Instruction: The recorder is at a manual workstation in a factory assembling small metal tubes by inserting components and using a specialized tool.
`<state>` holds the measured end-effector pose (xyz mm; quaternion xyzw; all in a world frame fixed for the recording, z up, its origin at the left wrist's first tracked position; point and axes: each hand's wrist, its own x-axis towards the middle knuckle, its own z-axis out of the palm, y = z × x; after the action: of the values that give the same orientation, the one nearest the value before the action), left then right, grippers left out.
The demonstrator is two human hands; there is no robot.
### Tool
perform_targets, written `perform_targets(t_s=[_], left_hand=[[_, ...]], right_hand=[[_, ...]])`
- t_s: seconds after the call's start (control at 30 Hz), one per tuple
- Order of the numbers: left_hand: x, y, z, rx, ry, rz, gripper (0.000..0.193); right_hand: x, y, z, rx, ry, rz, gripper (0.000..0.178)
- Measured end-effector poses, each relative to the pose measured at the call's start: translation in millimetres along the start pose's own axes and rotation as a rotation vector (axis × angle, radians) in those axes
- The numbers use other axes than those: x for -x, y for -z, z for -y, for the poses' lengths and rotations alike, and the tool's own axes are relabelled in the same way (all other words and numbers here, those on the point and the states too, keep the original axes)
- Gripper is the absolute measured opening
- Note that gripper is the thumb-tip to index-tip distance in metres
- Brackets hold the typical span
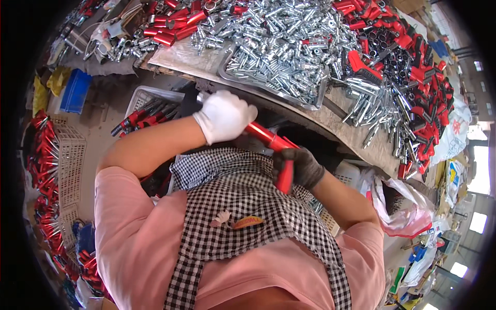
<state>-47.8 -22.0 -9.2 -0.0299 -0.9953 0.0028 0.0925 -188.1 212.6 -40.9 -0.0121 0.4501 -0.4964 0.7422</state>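
Note:
A red tubular hand tool with an angled red handle lies slantwise in front of my chest, held in both hands. My left hand, in a white glove, is closed round its upper left end. A short silver metal piece pokes out beside that glove; how it joins the tool is hidden by my fingers. My right hand, in a dark grey glove, grips the tool where the handle branches off, and the red handle end hangs below. A metal tray of small silver parts sits on the bench just beyond my hands.
The bench edge curves across in front of me. Red-and-black tool parts are heaped at the right, red tubes at the far left. A plastic basket of tools and a crate stand left; a white bag sits right.

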Motion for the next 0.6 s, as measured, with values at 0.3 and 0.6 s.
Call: perform_targets(t_s=[0.3,0.6], left_hand=[[-10.1,41.9,28.1,0.472,0.92,-0.752,0.04],[4.1,48.9,23.6,2.319,0.676,-0.83,0.041]], right_hand=[[3.9,-81.2,45.4,1.338,1.209,-0.479,0.047],[-54.8,-74.4,15.5,1.856,1.563,-0.318,0.066]])
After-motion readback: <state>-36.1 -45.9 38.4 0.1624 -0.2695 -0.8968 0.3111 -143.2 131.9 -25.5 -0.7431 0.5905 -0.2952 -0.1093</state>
